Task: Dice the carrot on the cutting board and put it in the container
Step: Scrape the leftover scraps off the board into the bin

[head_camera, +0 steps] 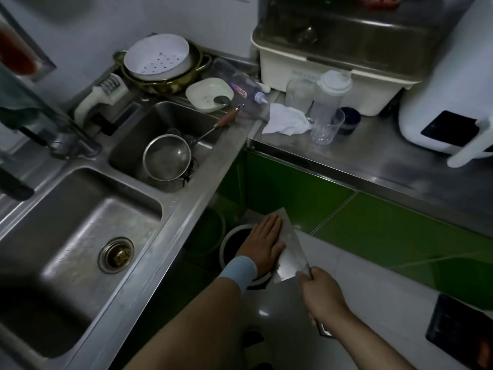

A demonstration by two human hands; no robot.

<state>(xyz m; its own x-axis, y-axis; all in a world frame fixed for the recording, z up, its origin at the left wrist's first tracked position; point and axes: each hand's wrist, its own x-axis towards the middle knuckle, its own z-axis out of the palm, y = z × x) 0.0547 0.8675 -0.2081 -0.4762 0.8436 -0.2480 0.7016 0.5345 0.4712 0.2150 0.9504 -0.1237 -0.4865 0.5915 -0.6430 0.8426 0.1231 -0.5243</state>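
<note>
A light blue wristband (238, 269) wraps the left wrist; both forearms are bare.

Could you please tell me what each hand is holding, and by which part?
The right hand grips the cleaver by its handle; the left hand holds nothing, resting flat on the blade.

I can read nothing here; the pink label on the clear bottle (240, 85) at the worktop's back edge is too blurred.

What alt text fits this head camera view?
A person's right hand grips a cleaver while the flat left hand rests on its blade, over a round bin on the floor. A steel double sink lies to the left.
</note>
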